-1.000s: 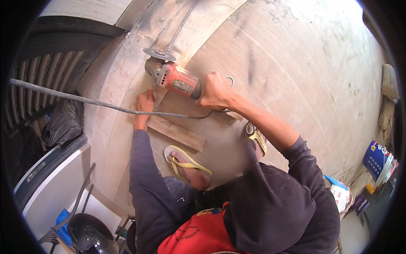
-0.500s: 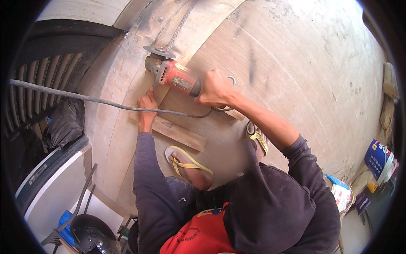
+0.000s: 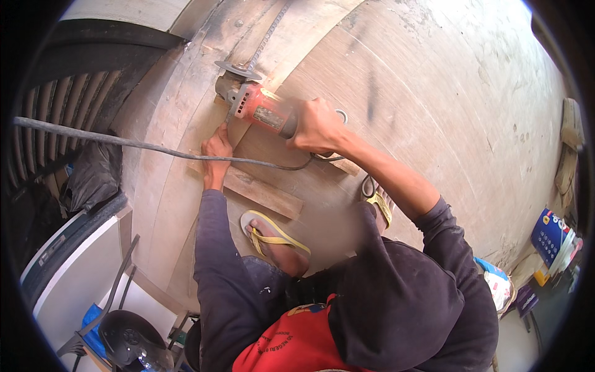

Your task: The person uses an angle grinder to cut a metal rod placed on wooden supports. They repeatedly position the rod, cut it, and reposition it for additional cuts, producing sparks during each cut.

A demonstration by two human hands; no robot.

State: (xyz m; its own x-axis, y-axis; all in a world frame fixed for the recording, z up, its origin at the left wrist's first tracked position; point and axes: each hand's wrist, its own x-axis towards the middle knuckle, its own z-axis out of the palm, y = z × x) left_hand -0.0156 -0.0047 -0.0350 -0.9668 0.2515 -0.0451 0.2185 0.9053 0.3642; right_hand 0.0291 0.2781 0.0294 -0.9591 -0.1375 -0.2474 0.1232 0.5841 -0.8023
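Observation:
A red and grey angle grinder (image 3: 268, 112) lies across the left part of the floor. My right hand (image 3: 319, 128) is wrapped round its dark rear end. At its head, the thin cutting disc (image 3: 238, 69) meets a ribbed steel rebar (image 3: 268, 35) that runs away to the far edge. My left hand (image 3: 217, 150) is closed just below the grinder head, apparently on the near end of the rebar; the grinder partly hides that spot. Under my left wrist lies a wooden block (image 3: 263, 193). The grinder's power cord (image 3: 155, 149) passes over this wrist.
A black slatted panel (image 3: 71, 105) and a dark plastic bag (image 3: 93, 177) stand at the left. A black helmet (image 3: 131, 338) is at the lower left. My sandalled foot (image 3: 276, 242) rests near the block. Wood pieces (image 3: 569, 149) and a blue container (image 3: 550, 239) line the right edge.
The view has shifted slightly. Both hands, the grinder and the rebar keep about the same places relative to each other.

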